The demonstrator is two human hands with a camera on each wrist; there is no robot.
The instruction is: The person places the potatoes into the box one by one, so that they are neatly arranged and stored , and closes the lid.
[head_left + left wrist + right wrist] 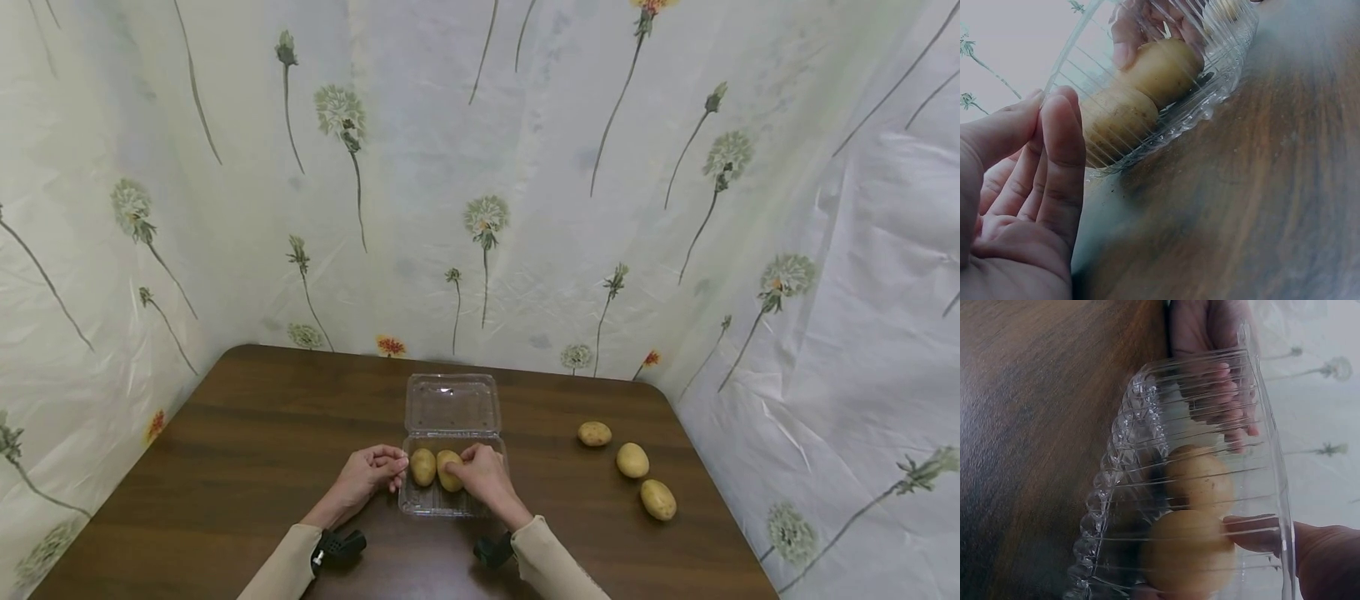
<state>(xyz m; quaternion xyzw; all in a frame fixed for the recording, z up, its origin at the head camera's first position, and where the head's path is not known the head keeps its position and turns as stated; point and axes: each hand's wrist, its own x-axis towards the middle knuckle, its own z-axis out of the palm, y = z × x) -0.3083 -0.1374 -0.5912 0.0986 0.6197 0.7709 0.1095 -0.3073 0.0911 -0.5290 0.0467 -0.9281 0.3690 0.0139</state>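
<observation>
A clear plastic clamshell container (435, 505) lies on the table with its lid (453, 406) swung up and back. Two potatoes sit side by side in its base: a left potato (423, 467) and a right potato (449, 471). My left hand (369, 473) pinches the container's left rim between thumb and fingertips, plain in the left wrist view. Reaching in from the right, my right hand (487, 477) grips the right potato; its thumb (1254, 532) presses one side, seen through the ribbed wall in the right wrist view.
To the right on the brown wooden table (300, 417) lie three more potatoes: one at the back (595, 433), one in the middle (632, 460) and one nearer the front (658, 500). A flower-patterned curtain (420, 208) hangs behind and at both sides.
</observation>
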